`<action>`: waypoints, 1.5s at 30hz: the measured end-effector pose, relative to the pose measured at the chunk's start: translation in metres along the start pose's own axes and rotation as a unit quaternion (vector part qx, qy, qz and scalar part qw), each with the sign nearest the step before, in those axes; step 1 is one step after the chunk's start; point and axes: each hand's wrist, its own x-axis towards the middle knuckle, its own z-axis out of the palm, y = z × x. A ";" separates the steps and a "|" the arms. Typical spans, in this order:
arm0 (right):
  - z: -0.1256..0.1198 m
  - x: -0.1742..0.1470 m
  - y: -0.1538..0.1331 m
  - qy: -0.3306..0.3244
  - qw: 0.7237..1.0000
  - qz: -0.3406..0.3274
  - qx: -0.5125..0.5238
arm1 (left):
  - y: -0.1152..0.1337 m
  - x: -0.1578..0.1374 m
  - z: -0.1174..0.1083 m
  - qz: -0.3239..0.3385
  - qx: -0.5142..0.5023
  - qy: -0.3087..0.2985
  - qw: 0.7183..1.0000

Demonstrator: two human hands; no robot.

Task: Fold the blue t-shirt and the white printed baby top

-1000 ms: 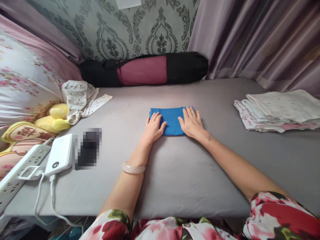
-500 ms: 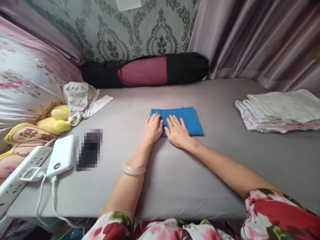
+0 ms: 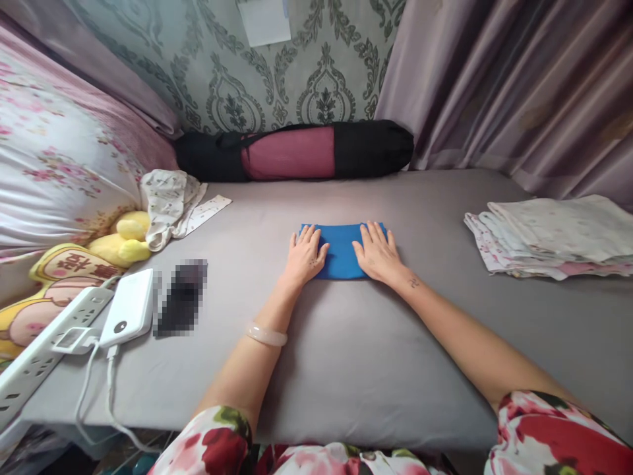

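A folded blue cloth (image 3: 340,254) lies flat on the grey-covered surface in front of me. My left hand (image 3: 305,254) rests palm down on its left side, fingers stretched out. On its right side lies my right hand (image 3: 378,253), also flat with the fingers spread. Neither hand grips the cloth; both press on top of it. The palms hide the cloth's left and right ends in part.
A long black and maroon bag (image 3: 291,153) lies along the wall. Folded cloths (image 3: 558,234) are stacked at the right. At the left are a white power bank (image 3: 129,307), a power strip (image 3: 54,356), a blurred dark object (image 3: 180,298) and a crumpled cloth (image 3: 171,204).
My right hand has slid right across the blue cloth, from its middle to its right end. My left hand stays on the left side. The whole view has shifted slightly downward.
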 end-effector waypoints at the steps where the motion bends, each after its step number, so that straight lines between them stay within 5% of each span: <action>1: 0.001 0.001 0.004 0.000 1.000 0.007 -0.003 | 0.000 0.003 0.000 0.006 0.008 -0.004 1.000; 8: 0.013 0.002 0.014 -0.021 1.000 0.018 -0.013 | -0.004 0.017 0.012 0.011 0.052 -0.067 0.996; 16: -0.001 0.017 0.017 0.032 0.998 -0.022 -0.054 | -0.008 0.031 -0.005 0.043 0.073 -0.035 0.996; 29: -0.012 0.073 0.043 -0.036 0.999 0.000 -0.023 | -0.025 0.088 -0.015 -0.039 0.038 -0.127 0.990; 45: -0.010 0.075 0.055 -0.057 0.998 -0.016 0.015 | -0.029 0.101 -0.034 -0.077 -0.012 -0.211 0.974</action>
